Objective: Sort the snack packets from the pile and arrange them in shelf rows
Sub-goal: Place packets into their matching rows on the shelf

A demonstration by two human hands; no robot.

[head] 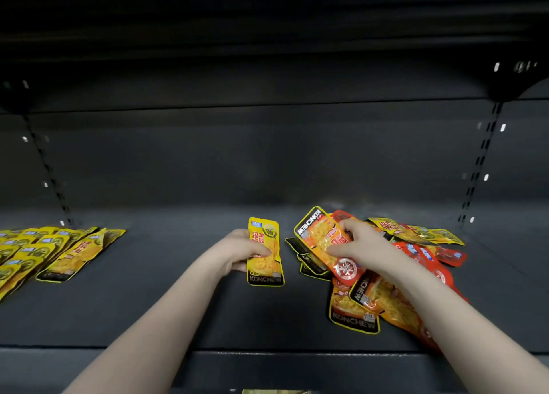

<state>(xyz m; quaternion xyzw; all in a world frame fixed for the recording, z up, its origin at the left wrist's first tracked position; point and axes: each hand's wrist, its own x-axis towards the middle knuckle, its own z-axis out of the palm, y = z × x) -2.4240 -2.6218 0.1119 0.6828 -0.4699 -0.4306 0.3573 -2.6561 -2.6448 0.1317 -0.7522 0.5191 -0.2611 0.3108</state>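
My left hand (242, 252) grips a yellow snack packet (265, 254) upright at the middle of the dark shelf (178, 304). My right hand (361, 246) pinches an orange packet (322, 242) and lifts it tilted off the pile (395, 274). That pile of mixed orange, red and yellow packets lies on the right of the shelf, partly under my right forearm. At the far left, yellow packets (44, 254) lie in overlapping rows.
The shelf's back panel (267, 161) rises close behind the packets. An upper shelf (267, 37) overhangs above. Slotted uprights stand at the left (47, 173) and right (478, 167). The front lip (297, 361) runs below my forearms.
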